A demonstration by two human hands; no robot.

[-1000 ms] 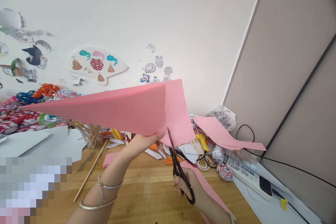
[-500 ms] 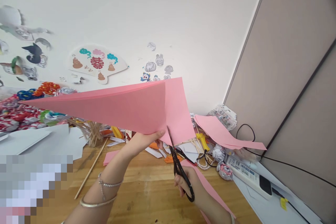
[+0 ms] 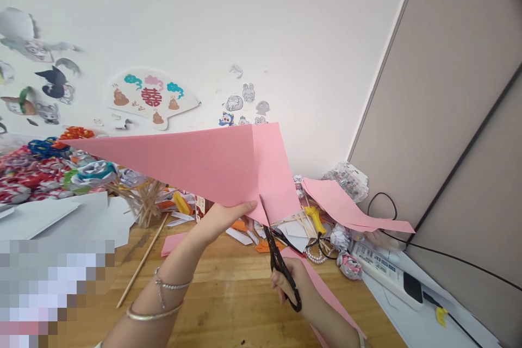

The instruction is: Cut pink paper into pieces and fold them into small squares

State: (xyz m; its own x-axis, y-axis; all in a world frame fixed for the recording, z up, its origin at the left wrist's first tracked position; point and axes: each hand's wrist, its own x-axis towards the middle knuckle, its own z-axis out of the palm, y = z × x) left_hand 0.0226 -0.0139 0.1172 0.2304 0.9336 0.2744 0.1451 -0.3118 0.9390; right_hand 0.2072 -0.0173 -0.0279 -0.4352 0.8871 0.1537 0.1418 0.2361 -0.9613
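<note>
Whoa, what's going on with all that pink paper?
Somebody is holding up a big pink sheet with their left hand. Their right hand grips black scissors, and a blade shows in front of the sheet near its lower edge. It looks like cutting. More pink paper is off to the right.

A smooth, pale metal bangle (image 3: 149, 317) rings the left forearm (image 3: 175, 261). Between the bangle and the left hand (image 3: 228, 220) sits a thin, silvery, beaded-looking bracelet (image 3: 173, 286) with a dangling chain end (image 3: 161, 299). Rightward of the bangle, a narrow pale band (image 3: 361, 339) partly shows on the right forearm (image 3: 326, 310).
</note>
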